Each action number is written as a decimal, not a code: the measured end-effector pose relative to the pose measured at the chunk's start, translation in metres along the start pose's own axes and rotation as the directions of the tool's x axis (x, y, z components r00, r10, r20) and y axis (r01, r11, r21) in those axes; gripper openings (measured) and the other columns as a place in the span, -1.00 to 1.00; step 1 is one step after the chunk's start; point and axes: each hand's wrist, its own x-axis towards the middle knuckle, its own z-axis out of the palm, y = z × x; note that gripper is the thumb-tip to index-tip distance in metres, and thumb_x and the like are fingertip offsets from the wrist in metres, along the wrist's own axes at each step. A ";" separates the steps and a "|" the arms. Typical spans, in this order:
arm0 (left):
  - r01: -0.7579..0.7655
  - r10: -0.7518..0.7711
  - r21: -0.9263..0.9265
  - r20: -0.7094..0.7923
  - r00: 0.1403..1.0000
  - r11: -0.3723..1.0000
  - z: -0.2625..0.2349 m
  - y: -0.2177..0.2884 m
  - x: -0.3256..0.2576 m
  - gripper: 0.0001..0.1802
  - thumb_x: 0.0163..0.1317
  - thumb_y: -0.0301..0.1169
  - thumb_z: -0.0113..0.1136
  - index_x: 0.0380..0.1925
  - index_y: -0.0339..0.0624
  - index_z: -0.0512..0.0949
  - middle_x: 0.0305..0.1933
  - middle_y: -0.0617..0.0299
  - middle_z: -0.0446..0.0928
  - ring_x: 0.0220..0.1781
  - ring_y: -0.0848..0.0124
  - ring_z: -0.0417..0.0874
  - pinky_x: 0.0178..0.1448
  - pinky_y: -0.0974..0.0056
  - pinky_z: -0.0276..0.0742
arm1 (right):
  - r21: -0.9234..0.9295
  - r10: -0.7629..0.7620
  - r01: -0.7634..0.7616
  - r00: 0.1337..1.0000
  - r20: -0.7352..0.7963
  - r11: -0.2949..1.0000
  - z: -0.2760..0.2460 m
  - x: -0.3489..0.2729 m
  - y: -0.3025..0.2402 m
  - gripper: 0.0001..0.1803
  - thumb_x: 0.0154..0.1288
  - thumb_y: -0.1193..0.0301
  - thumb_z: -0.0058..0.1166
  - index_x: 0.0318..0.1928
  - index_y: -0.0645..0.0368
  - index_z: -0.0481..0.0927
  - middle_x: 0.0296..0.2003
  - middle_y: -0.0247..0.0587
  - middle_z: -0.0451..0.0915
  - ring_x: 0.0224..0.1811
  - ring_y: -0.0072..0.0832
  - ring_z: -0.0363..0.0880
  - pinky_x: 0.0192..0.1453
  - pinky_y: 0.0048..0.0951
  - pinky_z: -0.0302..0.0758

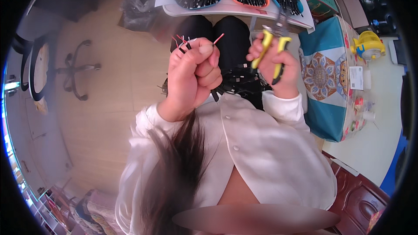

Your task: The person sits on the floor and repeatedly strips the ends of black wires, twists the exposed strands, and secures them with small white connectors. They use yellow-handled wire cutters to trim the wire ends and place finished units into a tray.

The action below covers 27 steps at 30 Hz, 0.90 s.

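Note:
My left hand [191,72] is closed around several thin black cables. Their bared red and white wire ends poke out above the fingers, and one red wire end [219,38] stands up between thumb and forefinger. To its right, my right hand [285,72] grips yellow-and-black-handled wire strippers [267,43]. Their handles are spread apart, and the grey jaws point away from me toward the table, apart from the wires. More black cables [239,77] lie in a bundle across my lap, partly hidden by my hands.
Ahead stands a white table [167,8] with an orange tray [249,5] between two blue trays, all heaped with black cables. At right are a patterned cloth-covered box [322,122] and a yellow fan [369,43]. A wheeled chair base [74,67] stands left; a dark plastic bag [143,6] sits beside the table.

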 end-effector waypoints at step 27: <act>-0.279 0.391 0.720 0.012 0.920 0.635 -0.012 -0.021 0.002 -0.87 0.35 -0.50 0.11 -0.35 -0.34 0.56 -0.57 0.47 0.42 -0.57 0.69 0.26 -0.49 0.53 0.17 | -0.812 -0.200 0.156 0.978 0.050 0.563 0.062 -0.009 0.021 -0.82 0.28 0.50 0.16 -0.16 0.18 0.46 -0.36 -0.46 0.45 -0.33 -0.71 0.37 -0.22 -0.63 0.35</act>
